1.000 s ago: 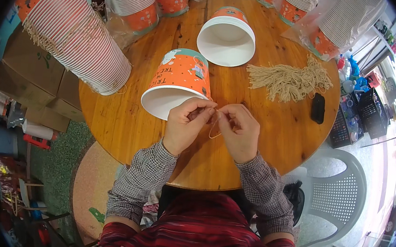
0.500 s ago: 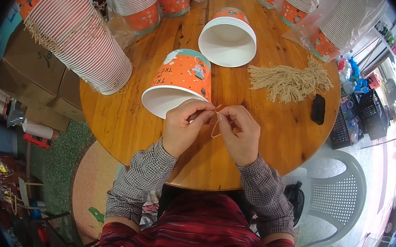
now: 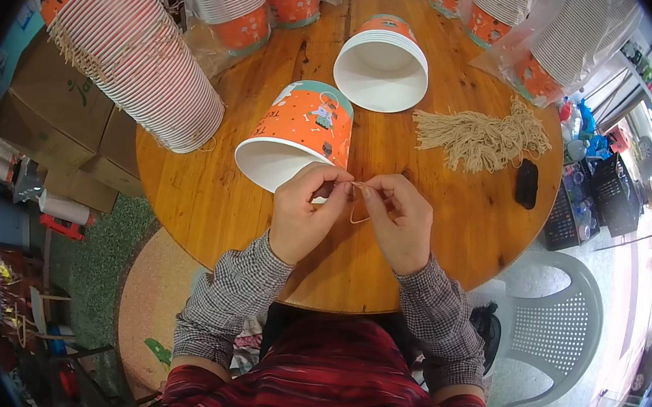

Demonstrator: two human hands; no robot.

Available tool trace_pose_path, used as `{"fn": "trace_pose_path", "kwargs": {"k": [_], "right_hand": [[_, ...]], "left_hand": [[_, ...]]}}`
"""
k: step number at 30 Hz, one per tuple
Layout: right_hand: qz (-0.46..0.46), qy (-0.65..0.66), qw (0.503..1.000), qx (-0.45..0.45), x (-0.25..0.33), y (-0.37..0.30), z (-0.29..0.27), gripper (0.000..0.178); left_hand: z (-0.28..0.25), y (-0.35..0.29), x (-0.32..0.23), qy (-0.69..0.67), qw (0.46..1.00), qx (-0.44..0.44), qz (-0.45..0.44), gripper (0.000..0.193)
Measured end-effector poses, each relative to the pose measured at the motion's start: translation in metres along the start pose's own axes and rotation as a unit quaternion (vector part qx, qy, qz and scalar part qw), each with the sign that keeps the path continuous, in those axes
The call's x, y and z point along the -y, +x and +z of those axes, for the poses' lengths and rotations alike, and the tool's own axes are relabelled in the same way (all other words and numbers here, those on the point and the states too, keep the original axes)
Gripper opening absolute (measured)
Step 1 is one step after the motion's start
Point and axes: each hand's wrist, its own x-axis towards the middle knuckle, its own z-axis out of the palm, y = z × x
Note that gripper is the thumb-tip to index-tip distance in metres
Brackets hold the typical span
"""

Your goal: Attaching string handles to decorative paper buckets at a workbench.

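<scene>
Pinched between the fingertips of both hands is a thin tan string point(image 3: 357, 221), with a small loop of it hanging below. My left hand point(image 3: 300, 215) grips one side and my right hand point(image 3: 402, 225) the other, fingertips almost meeting. Just beyond my left hand, an orange paper bucket point(image 3: 310, 127) with a printed pattern lies on its side, its white mouth turned toward me. A short nest of white-lined buckets point(image 3: 380, 79) lies farther back. To the right rests a bundle of tan strings point(image 3: 478, 136). Exactly how the string passes between the fingertips is hidden.
A tall leaning stack of buckets point(image 3: 147, 68) with strings on it stands at the left of the round wooden table point(image 3: 450, 215). Bagged bucket stacks point(image 3: 569, 39) line the far side. A black object point(image 3: 526, 183) lies near the right edge, a grey plastic chair point(image 3: 549, 327) beyond.
My fingertips have drawn slightly closer together. The string's upper end no longer sticks up, and its hanging loop looks a little shorter. The whole view has shifted slightly.
</scene>
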Motion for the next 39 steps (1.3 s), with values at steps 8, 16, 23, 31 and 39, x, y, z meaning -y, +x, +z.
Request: {"fn": "trace_pose_path", "kwargs": {"k": [8,16,23,31,39], "right_hand": [[0.022,0.064,0.998,-0.009,-0.003,-0.003,0.011,0.011],[0.012,0.022,1.000,-0.001,-0.003,0.003,0.013,0.009],[-0.047,-0.037,0.998,0.008,0.000,0.008,0.010,0.009],[0.031,0.086,0.995,0.045,-0.007,0.009,0.012,0.007],[-0.010,0.095,0.995,0.044,-0.005,0.006,0.012,0.021]], "left_hand": [[-0.009,0.001,0.000,-0.202,0.967,0.028,-0.150,0.009],[-0.011,-0.002,0.002,-0.220,0.958,0.039,-0.178,0.009],[-0.019,0.006,0.007,-0.320,0.898,0.106,-0.281,0.010],[-0.026,0.010,0.022,-0.465,0.801,0.174,-0.335,0.014],[-0.023,0.012,0.017,-0.452,0.825,0.117,-0.318,0.014]]}}
